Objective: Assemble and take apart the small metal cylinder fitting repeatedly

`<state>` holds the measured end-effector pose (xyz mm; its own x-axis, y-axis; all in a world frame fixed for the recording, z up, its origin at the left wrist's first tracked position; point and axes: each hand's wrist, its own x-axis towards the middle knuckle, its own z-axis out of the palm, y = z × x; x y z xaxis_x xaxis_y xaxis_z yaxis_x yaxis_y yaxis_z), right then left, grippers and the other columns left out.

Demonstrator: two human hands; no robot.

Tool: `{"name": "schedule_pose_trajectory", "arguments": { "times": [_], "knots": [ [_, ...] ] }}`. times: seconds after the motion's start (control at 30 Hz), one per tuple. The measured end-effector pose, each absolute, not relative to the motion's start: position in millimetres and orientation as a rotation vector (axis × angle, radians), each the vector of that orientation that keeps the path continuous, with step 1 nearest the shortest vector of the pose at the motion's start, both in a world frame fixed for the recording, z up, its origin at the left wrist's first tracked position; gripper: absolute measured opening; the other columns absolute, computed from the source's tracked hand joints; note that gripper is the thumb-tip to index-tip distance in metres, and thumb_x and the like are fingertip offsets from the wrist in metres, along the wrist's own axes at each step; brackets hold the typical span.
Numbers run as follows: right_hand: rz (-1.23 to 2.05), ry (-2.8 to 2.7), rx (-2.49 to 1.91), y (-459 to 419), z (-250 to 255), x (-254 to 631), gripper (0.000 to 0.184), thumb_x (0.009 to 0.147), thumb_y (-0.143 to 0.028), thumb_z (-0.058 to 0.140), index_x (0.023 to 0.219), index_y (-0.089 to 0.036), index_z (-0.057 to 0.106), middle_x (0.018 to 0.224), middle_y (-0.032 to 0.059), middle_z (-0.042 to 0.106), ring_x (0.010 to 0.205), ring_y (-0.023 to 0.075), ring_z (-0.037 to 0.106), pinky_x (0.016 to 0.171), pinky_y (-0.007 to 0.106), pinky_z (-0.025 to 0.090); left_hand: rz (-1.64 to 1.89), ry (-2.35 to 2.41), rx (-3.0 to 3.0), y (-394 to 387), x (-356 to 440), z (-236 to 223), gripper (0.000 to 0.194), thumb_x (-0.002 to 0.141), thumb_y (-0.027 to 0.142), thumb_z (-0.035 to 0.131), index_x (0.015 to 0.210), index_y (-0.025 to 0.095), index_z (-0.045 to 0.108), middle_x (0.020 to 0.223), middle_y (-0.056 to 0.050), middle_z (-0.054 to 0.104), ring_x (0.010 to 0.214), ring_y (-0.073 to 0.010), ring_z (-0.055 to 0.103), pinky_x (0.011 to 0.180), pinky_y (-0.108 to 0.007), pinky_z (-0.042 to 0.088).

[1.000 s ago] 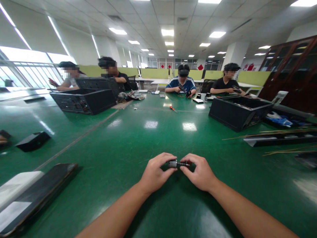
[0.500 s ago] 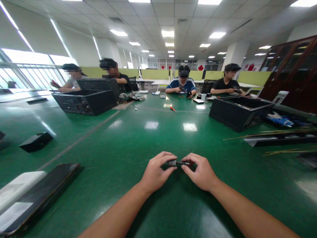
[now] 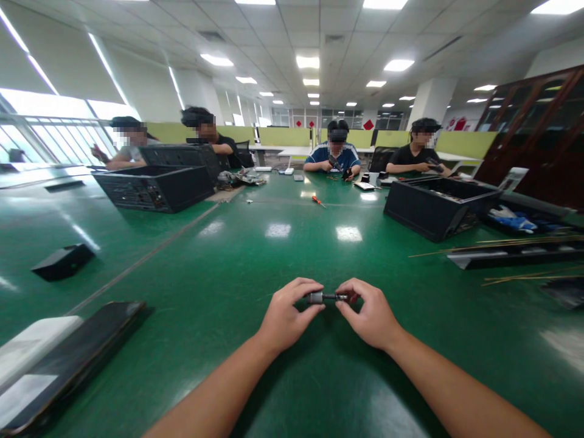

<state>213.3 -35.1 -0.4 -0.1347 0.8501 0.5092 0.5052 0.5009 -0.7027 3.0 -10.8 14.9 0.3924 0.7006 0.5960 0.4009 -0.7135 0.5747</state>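
Both my hands meet over the green table (image 3: 255, 261) just in front of me. Between them is a small metal part (image 3: 325, 297), a short grey cylinder with a thin dark shaft sticking out to the right. My left hand (image 3: 286, 316) pinches the grey cylinder end with thumb and fingers. My right hand (image 3: 368, 314) pinches the dark shaft end, where a bit of reddish colour shows under the fingers. The part is held just above the tabletop.
A black computer case (image 3: 155, 187) stands far left, another (image 3: 435, 210) far right. A dark flat panel (image 3: 68, 365) lies at my near left, a small black box (image 3: 62, 261) beyond it. Long thin sticks and a black tray (image 3: 511, 255) lie right. Several people sit at the far side; a red screwdriver (image 3: 318, 201) lies mid-table.
My hands have shifted slightly away from me with the part; the grip is the same. A hand at the far left edge has gone out of view.
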Motion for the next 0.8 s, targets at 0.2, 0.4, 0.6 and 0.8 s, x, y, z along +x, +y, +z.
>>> {"name": "schedule_pose_trajectory", "arguments": {
  "times": [0.2, 0.4, 0.6, 0.8],
  "knots": [
    [0.483, -1.776, -1.186, -34.1, 2.0, 215.5, 0.011, 0.081, -0.02, 0.062, 0.09, -0.019, 0.068, 0.081, 0.0029, 0.067, 0.072, 0.017, 0.061, 0.069, 0.028, 0.048, 1.247, 0.981, 2.324, -9.1, 2.6, 15.8, 0.029, 0.076, 0.016, 0.073, 0.104, 0.023, 0.069, 0.1, -0.005, 0.071, 0.093, -0.019, 0.067, 0.085, -0.033, 0.055],
    [0.562, -1.749, -1.2, -33.6, 3.9, 215.4, 0.011, 0.084, -0.024, 0.059, 0.088, -0.019, 0.068, 0.078, 0.0024, 0.066, 0.071, 0.0165, 0.06, 0.068, 0.028, 0.046, 1.261, 0.992, 2.314, -8.8, 2.3, 15.8, 0.029, 0.076, 0.018, 0.074, 0.104, 0.022, 0.069, 0.1, -0.005, 0.071, 0.094, -0.0191, 0.067, 0.085, -0.033, 0.055],
    [0.621, -1.74, -1.208, -31.8, 2.4, 216.9, 0.022, 0.09, -0.033, 0.054, 0.079, -0.018, 0.065, 0.068, 0.0003, 0.06, 0.066, 0.0155, 0.056, 0.064, 0.026, 0.041, 1.265, 0.97, 2.291, -9.3, 2.2, 15.3, 0.03, 0.075, 0.016, 0.075, 0.104, 0.023, 0.069, 0.1, -0.005, 0.071, 0.094, -0.0191, 0.067, 0.086, -0.033, 0.054],
    [0.706, -1.701, -1.191, -29.9, -2.6, 219.4, 0.039, 0.097, -0.042, 0.045, 0.072, -0.017, 0.062, 0.067, 0.0018, 0.062, 0.067, 0.0162, 0.058, 0.067, 0.027, 0.043, 1.284, 0.967, 2.278, -9.4, 1.9, 16.2, 0.027, 0.077, 0.017, 0.074, 0.103, 0.021, 0.068, 0.099, -0.005, 0.071, 0.093, -0.0192, 0.067, 0.085, -0.033, 0.054]
  ]
}}
